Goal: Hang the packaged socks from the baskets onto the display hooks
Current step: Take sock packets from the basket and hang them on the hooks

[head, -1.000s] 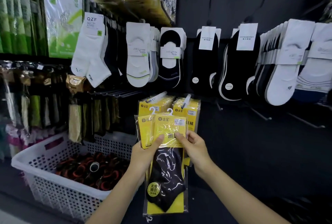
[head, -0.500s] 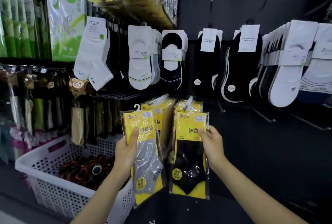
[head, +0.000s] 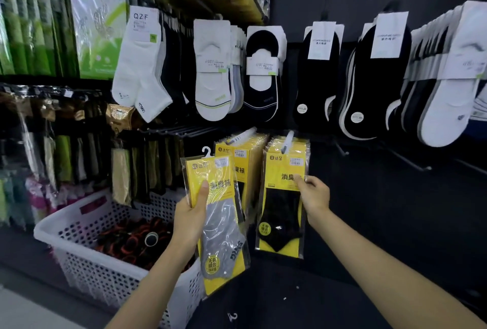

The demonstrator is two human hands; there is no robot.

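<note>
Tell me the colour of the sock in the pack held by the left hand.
Grey sock, in a yellow-backed pack; head view shows it.

A shop, plainly: a dark display wall (head: 369, 210) is hung with rows of labelled socks (head: 139, 65) on metal hooks (head: 287, 141), yellow packaged socks (head: 250, 156) are racked below, green packets (head: 15, 38) are stacked at left, and a white basket (head: 105, 270) of stock is seen low down.
</note>
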